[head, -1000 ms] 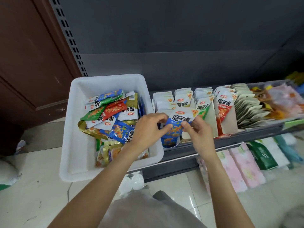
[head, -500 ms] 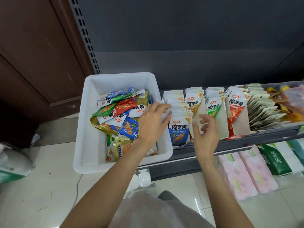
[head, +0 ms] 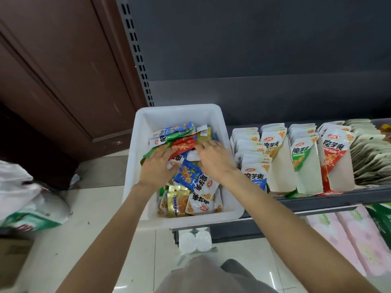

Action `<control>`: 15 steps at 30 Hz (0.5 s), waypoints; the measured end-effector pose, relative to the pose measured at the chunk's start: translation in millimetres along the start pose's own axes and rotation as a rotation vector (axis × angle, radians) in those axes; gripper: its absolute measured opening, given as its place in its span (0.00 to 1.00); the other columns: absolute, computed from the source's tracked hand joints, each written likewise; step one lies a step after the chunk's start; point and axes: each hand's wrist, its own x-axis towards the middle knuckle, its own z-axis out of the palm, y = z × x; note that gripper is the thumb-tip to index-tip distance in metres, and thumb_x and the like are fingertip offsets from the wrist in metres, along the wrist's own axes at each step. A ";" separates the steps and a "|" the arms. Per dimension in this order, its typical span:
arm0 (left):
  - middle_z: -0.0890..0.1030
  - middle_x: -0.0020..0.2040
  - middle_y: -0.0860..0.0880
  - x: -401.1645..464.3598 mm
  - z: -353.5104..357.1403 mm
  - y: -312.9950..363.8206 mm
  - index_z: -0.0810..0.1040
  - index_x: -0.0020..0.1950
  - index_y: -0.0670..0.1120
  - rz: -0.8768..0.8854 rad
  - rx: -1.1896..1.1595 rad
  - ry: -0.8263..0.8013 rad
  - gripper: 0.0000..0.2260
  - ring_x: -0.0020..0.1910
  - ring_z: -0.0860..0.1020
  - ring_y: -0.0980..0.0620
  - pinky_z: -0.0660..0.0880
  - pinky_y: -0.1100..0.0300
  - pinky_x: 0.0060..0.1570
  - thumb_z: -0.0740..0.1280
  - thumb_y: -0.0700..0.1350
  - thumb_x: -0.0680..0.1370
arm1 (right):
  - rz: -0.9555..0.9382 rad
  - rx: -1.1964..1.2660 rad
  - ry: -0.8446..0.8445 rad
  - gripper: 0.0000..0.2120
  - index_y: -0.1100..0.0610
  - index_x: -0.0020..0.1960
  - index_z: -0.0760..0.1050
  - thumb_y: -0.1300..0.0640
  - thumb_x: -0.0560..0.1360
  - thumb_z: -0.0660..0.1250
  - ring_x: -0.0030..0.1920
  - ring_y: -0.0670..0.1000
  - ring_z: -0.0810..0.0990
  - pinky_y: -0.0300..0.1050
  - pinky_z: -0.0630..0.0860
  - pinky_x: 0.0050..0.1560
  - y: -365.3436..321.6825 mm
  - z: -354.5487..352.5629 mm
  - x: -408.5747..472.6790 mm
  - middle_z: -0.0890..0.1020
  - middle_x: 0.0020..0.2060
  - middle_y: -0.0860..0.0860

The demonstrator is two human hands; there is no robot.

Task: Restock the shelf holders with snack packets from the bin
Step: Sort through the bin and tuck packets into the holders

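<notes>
Both hands have left the shelf holders and now lie in the white plastic bin (head: 135,166). Left hand (head: 156,166) and right hand (head: 213,159) rest spread-fingered on mixed foil snack packets (head: 190,176). White card shelf holders (head: 281,172) stand right of the bin; packets read "魔芋爽".

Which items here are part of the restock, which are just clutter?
Job: white bin; loose snack packets; shelf holders; left hand; right hand.
Clutter: pink packs; white bags; cardboard box.
</notes>
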 end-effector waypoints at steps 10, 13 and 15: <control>0.63 0.74 0.53 1.0 3.3 0.7 0.60 0.75 0.54 -0.063 0.131 -0.151 0.25 0.73 0.61 0.51 0.62 0.51 0.70 0.55 0.60 0.79 | -0.141 -0.335 -0.200 0.10 0.53 0.46 0.80 0.62 0.76 0.61 0.48 0.52 0.80 0.47 0.63 0.64 11.1 0.0 3.9 0.83 0.43 0.49; 0.64 0.74 0.52 1.8 0.2 2.0 0.62 0.74 0.53 -0.063 0.109 -0.156 0.24 0.73 0.62 0.51 0.62 0.50 0.70 0.55 0.60 0.79 | -0.232 -0.279 -0.148 0.09 0.55 0.49 0.79 0.63 0.75 0.61 0.45 0.54 0.80 0.45 0.71 0.48 7.4 -10.7 -5.5 0.83 0.44 0.51; 0.67 0.73 0.50 -1.9 -8.3 9.9 0.66 0.72 0.53 -0.071 -0.125 -0.076 0.24 0.72 0.63 0.50 0.61 0.49 0.70 0.52 0.62 0.79 | -0.228 -0.073 0.083 0.06 0.57 0.48 0.77 0.62 0.75 0.61 0.36 0.53 0.81 0.44 0.72 0.35 5.5 -25.1 -14.5 0.82 0.40 0.51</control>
